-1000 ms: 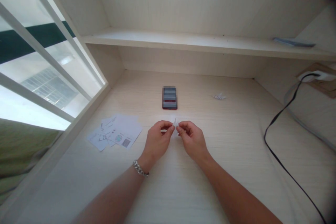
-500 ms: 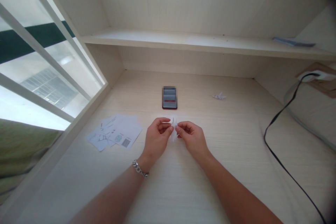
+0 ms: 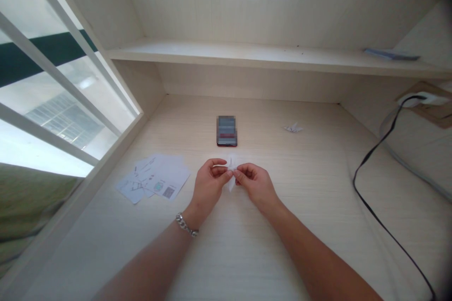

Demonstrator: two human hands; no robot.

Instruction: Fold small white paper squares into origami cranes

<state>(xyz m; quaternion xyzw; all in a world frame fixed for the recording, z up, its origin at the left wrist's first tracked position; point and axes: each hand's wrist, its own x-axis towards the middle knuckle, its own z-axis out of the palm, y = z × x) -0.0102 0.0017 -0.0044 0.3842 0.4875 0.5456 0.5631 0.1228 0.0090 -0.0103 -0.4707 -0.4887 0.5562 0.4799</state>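
Note:
A small folded piece of white paper (image 3: 231,172) is pinched between both my hands just above the pale wooden desk (image 3: 247,254). My left hand (image 3: 208,188), with a chain bracelet at the wrist, grips its left side with thumb and fingers closed. Pinching the right side is my right hand (image 3: 256,186). Most of the paper is hidden by my fingers; a pointed tip shows above and a flap below.
A dark phone (image 3: 226,130) lies flat just beyond my hands. Several printed paper slips (image 3: 155,182) lie at the left. A small folded white paper figure (image 3: 293,128) sits at the back right. A black cable (image 3: 374,197) runs from a wall socket (image 3: 425,99) across the right side.
My hands have drawn slightly closer together and lower, and a paper flap now hangs below my fingers. The view has shifted a little.

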